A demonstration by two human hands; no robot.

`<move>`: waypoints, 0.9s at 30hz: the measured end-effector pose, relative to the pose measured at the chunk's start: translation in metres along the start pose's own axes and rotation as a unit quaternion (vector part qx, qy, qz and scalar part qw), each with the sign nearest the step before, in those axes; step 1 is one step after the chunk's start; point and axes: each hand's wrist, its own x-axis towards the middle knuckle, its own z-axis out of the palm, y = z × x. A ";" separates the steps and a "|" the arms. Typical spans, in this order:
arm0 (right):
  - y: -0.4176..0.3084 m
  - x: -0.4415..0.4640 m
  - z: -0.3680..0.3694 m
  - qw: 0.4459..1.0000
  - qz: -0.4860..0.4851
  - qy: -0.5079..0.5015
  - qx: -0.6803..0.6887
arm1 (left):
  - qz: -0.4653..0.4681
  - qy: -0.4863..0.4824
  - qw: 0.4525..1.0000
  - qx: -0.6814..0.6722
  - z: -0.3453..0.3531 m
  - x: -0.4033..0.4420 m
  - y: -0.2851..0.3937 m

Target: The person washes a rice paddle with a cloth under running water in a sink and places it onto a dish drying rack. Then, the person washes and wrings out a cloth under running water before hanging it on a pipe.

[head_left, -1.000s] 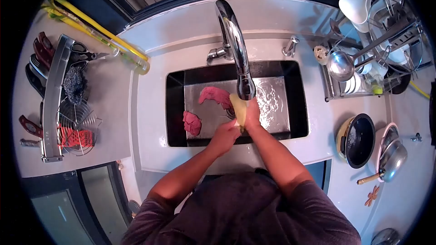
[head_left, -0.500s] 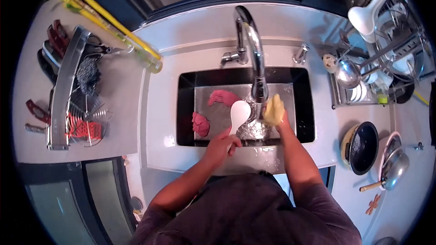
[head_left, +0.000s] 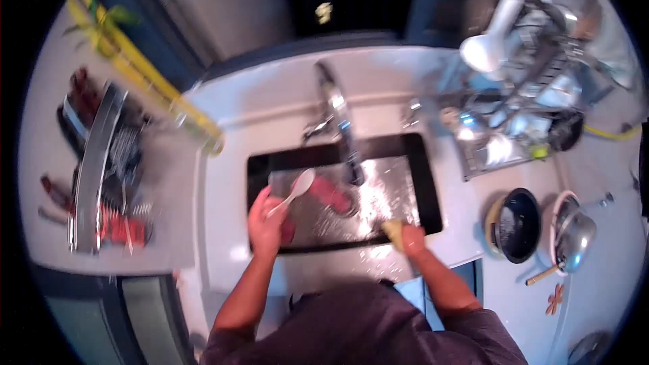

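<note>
Over the left side of the sink, my left hand [head_left: 265, 223] is closed around the handle of a white spoon [head_left: 303, 181], its head angled up and to the right. Near the sink's front edge on the right, my right hand [head_left: 414, 238] grips a yellow cloth [head_left: 392, 231]. A wet red cloth [head_left: 330, 195] lies on the floor of the steel sink [head_left: 427, 186]. Another red cloth [head_left: 288, 231] is partly hidden behind my left hand. The chrome faucet [head_left: 340, 115] arches over the basin. Motion blurs the view.
A dish rack [head_left: 466, 162] with utensils and dishes stands at the back right. A black pot [head_left: 519, 226] and a metal pan [head_left: 577, 240] sit right of the sink. On the left are a metal rack [head_left: 94, 169] and a yellow-edged tube [head_left: 149, 84] with a plant.
My left hand has moved left with the spoon, and my right hand has drawn the yellow cloth from under the faucet toward the front edge. The camera view has shifted.
</note>
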 end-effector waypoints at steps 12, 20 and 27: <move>-0.037 -0.023 -0.056 0.999 -0.002 -0.039 0.020 | 0.092 -0.024 0.971 -0.219 0.070 0.034 0.167; -0.036 -0.026 -0.057 0.998 0.015 -0.033 0.052 | 0.093 -0.357 0.924 -0.100 0.216 0.032 0.261; -0.028 -0.026 -0.053 0.999 -0.008 -0.027 0.041 | 0.329 -0.357 0.874 0.005 0.353 0.060 0.299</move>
